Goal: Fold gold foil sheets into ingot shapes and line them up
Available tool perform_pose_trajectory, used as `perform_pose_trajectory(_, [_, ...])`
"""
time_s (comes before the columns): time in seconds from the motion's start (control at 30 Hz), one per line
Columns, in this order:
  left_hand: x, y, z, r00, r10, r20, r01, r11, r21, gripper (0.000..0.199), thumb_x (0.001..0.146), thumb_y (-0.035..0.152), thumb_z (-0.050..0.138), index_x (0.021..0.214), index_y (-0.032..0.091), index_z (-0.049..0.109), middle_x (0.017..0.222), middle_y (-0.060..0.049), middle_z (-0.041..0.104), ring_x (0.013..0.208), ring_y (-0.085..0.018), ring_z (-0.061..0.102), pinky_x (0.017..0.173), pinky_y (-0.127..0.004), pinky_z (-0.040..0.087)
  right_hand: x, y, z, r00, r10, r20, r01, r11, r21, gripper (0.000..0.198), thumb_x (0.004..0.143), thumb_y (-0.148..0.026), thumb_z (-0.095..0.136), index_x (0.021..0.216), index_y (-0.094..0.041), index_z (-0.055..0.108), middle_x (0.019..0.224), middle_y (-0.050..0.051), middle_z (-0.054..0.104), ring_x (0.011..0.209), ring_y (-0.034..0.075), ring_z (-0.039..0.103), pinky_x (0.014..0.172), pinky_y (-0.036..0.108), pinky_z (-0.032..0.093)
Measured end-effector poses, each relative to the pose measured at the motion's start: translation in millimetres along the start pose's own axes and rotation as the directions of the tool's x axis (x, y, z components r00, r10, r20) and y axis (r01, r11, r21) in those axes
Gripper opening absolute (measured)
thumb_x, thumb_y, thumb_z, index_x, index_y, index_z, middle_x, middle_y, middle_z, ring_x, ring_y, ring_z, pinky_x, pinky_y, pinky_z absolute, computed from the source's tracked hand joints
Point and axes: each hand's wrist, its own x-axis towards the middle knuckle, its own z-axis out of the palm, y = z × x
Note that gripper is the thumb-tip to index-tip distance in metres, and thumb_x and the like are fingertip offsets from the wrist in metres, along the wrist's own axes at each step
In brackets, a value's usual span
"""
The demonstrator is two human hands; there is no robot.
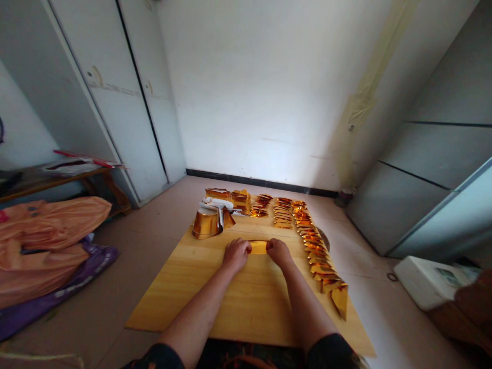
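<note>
Between my two hands stretches a small strip of gold foil paper (259,247), just above the wooden board (246,287). My left hand (237,253) pinches its left end, and my right hand (279,252) pinches the right end with curled fingers. A long overlapping row of folded gold foil pieces (315,248) runs down the board's right side. Shorter rows of folded foil pieces (283,212) lie at the back. Left of them stands a curved stack of gold foil sheets (206,223), with white paper (217,203) behind it.
An orange bag (49,220) and a purple bag (88,264) lie on the floor at left, below a wooden bench (57,177). A wardrobe (115,102) stands behind. At right are a grey cabinet (418,169) and a white box (423,282).
</note>
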Motion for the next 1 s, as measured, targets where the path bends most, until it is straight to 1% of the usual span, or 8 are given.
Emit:
perform_pose_trajectory(0.13, [0, 0, 0, 1.000, -0.005, 0.002, 0.005, 1.000, -0.014, 0.026, 0.079, 0.006, 0.049, 0.086, 0.024, 0.066, 0.095, 0.000, 0.065, 0.097, -0.016, 0.056, 0.083, -0.027, 0.037, 1, 2, 2, 1.000, 0.007, -0.014, -0.007, 1.000, -0.011, 0.021, 0.073, -0.004, 0.053, 0.082, -0.017, 0.067, 0.086, 0.005, 0.067, 0.076, 0.013, 0.058, 0.062, 0.020, 0.033])
perform_pose_trajectory(0.23, [-1, 0, 0, 1.000, -0.002, 0.003, 0.002, 1.000, -0.017, 0.027, 0.078, 0.005, 0.048, 0.086, 0.023, 0.066, 0.095, 0.000, 0.065, 0.097, -0.016, 0.056, 0.084, -0.027, 0.037, 0, 2, 4, 0.999, 0.006, -0.039, -0.007, 0.999, -0.032, 0.019, 0.074, -0.007, 0.056, 0.087, -0.017, 0.067, 0.093, 0.007, 0.064, 0.077, 0.013, 0.057, 0.062, 0.019, 0.034])
perform_pose_trajectory(0.3, [-2, 1, -1, 1.000, 0.006, -0.004, -0.006, 1.000, -0.011, 0.028, 0.077, 0.005, 0.049, 0.089, 0.024, 0.065, 0.097, 0.000, 0.065, 0.098, -0.017, 0.055, 0.085, -0.028, 0.037, -1, 2, 5, 0.999, 0.002, -0.044, -0.003, 0.999, -0.040, 0.017, 0.076, -0.009, 0.057, 0.087, -0.017, 0.068, 0.096, 0.008, 0.062, 0.076, 0.013, 0.057, 0.062, 0.020, 0.034])
perform_pose_trajectory(0.47, [-6, 2, -1, 0.999, 0.025, -0.031, -0.025, 1.000, 0.008, 0.026, 0.075, 0.013, 0.056, 0.098, 0.023, 0.063, 0.102, -0.003, 0.063, 0.102, -0.020, 0.054, 0.087, -0.032, 0.038, -4, 0, 6, 0.999, 0.014, -0.047, -0.016, 0.999, -0.043, 0.015, 0.080, -0.013, 0.055, 0.087, -0.018, 0.068, 0.098, 0.008, 0.058, 0.073, 0.012, 0.057, 0.060, 0.021, 0.034])
perform_pose_trajectory(0.57, [-9, 1, 1, 0.996, 0.053, -0.074, -0.053, 0.999, -0.002, 0.022, 0.074, 0.016, 0.058, 0.094, 0.022, 0.064, 0.098, -0.004, 0.062, 0.098, -0.021, 0.054, 0.084, -0.033, 0.039, -5, -2, 3, 0.999, 0.010, -0.046, -0.011, 1.000, -0.023, 0.013, 0.077, -0.012, 0.057, 0.083, -0.018, 0.067, 0.095, 0.006, 0.058, 0.072, 0.012, 0.056, 0.060, 0.021, 0.035])
perform_pose_trajectory(0.7, [-10, -2, 3, 0.984, 0.109, -0.138, -0.118, 0.991, -0.057, 0.020, 0.074, 0.009, 0.055, 0.085, 0.022, 0.064, 0.091, -0.002, 0.062, 0.095, -0.019, 0.055, 0.081, -0.031, 0.038, -7, 0, 2, 0.997, -0.005, -0.071, 0.005, 1.000, -0.005, 0.013, 0.076, -0.010, 0.056, 0.080, -0.017, 0.066, 0.090, 0.006, 0.059, 0.071, 0.012, 0.056, 0.062, 0.021, 0.036])
perform_pose_trajectory(0.83, [-12, -3, 3, 0.975, 0.149, -0.163, -0.166, 0.982, -0.092, 0.022, 0.072, 0.004, 0.052, 0.078, 0.022, 0.064, 0.087, -0.001, 0.062, 0.093, -0.018, 0.055, 0.079, -0.030, 0.038, -8, 6, 7, 0.992, -0.083, -0.096, 0.084, 0.996, 0.007, 0.020, 0.080, -0.008, 0.049, 0.075, -0.016, 0.067, 0.088, 0.007, 0.060, 0.076, 0.012, 0.058, 0.066, 0.020, 0.038])
perform_pose_trajectory(1.0, [-13, 0, 1, 0.975, 0.153, -0.161, -0.169, 0.982, -0.089, 0.017, 0.070, 0.007, 0.056, 0.071, 0.021, 0.065, 0.086, -0.002, 0.063, 0.091, -0.018, 0.056, 0.080, -0.030, 0.038, -8, 12, 10, 0.982, -0.158, -0.103, 0.161, 0.986, 0.029, 0.019, 0.079, -0.009, 0.049, 0.071, -0.014, 0.066, 0.088, 0.008, 0.062, 0.076, 0.013, 0.058, 0.068, 0.018, 0.039])
